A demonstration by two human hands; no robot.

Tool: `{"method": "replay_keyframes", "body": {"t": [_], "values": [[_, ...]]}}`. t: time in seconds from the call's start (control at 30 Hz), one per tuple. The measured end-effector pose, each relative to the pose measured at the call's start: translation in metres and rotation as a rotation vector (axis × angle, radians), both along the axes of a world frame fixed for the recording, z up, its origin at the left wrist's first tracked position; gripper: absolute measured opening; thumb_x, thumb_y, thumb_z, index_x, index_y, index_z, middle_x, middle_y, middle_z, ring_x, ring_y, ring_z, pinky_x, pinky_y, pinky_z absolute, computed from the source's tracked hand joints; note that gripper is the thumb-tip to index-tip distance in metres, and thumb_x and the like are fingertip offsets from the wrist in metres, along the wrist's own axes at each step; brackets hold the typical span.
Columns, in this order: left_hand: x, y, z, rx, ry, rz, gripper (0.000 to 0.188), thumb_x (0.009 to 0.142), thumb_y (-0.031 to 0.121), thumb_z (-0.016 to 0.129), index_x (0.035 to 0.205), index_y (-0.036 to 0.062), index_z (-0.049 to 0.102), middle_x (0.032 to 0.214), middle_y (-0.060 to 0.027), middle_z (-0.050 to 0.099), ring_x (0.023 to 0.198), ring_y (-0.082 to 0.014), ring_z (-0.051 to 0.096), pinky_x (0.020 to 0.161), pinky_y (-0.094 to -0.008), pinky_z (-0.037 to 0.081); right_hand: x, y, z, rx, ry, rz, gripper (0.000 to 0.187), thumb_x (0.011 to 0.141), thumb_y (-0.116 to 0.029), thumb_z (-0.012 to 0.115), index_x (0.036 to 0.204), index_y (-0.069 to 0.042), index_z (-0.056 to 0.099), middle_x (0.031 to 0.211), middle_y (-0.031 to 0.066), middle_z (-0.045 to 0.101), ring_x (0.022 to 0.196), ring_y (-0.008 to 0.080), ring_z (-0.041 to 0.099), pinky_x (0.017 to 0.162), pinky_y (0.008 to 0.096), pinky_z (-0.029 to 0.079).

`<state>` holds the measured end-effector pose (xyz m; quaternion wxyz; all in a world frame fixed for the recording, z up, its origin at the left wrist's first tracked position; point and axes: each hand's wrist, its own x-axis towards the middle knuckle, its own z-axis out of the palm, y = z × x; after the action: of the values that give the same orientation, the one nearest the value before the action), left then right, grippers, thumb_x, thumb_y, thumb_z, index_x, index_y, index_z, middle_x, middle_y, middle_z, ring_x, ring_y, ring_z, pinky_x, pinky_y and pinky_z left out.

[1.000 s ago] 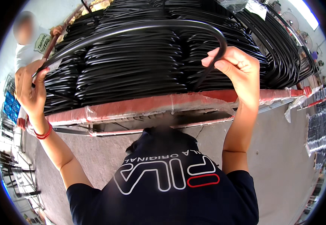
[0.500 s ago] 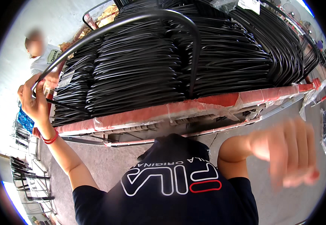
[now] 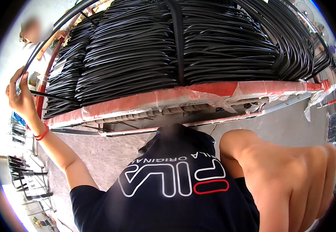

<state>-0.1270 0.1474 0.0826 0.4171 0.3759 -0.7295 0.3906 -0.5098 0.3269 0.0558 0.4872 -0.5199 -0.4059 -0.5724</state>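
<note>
My left hand (image 3: 19,94), with a red bracelet at its wrist, is closed around one end of a bent black metal tube (image 3: 179,38). The tube arches past the top edge of the picture and comes down in front of stacked black tubes (image 3: 131,58). My right hand (image 3: 291,178) is large and close at the lower right, its back showing. Its fingers are bent down side by side; the tips and anything in them are hidden.
A red-padded rack rail (image 3: 145,101), wrapped in torn clear plastic, runs across the front of the stack. Another person (image 3: 33,46) at the far left has a hand by a red post (image 3: 56,50). Black metal frames (image 3: 25,176) stand at the lower left.
My left hand and the tube have shifted left and up, and the arch now leaves the top of the picture. My right hand has come closer and lower. The view has shifted slightly.
</note>
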Motion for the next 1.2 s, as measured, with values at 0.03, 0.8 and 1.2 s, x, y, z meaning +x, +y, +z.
{"method": "replay_keyframes", "body": {"t": [0.03,0.8,1.2], "values": [[-0.003,0.000,-0.001,0.010,0.035,-0.018,0.014,0.078,0.012,0.061,0.091,0.0078,0.065,0.085,-0.0034,0.062,0.079,-0.0088,0.053,0.070,-0.0212,0.044,-0.002,0.000,0.001,0.007,0.015,-0.002,0.031,0.081,-0.007,0.040,0.050,-0.008,0.038,0.051,0.0045,0.041,0.044,0.0129,0.040,0.058,0.0331,0.048],[-0.008,0.009,-0.004,-0.068,0.104,-0.015,0.026,0.069,0.018,0.067,0.092,0.0090,0.059,0.085,-0.0020,0.060,0.080,-0.0145,0.055,0.077,-0.0290,0.036,0.024,-0.104,-0.061,0.654,0.445,-1.203,0.029,0.090,-0.029,0.042,0.084,-0.001,0.045,0.057,0.0006,0.038,0.047,0.0070,0.035,0.046,0.0194,0.031],[0.063,-0.025,-0.120,1.028,0.750,-0.952,0.024,0.091,0.016,0.035,0.102,-0.0011,0.047,0.090,-0.0077,0.059,0.083,-0.0142,0.057,0.078,-0.0271,0.043,0.032,-0.106,-0.063,0.699,0.281,-1.245,0.023,0.088,-0.025,0.047,0.079,-0.004,0.044,0.057,-0.0024,0.032,0.047,0.0054,0.027,0.045,0.0207,0.023]]}}
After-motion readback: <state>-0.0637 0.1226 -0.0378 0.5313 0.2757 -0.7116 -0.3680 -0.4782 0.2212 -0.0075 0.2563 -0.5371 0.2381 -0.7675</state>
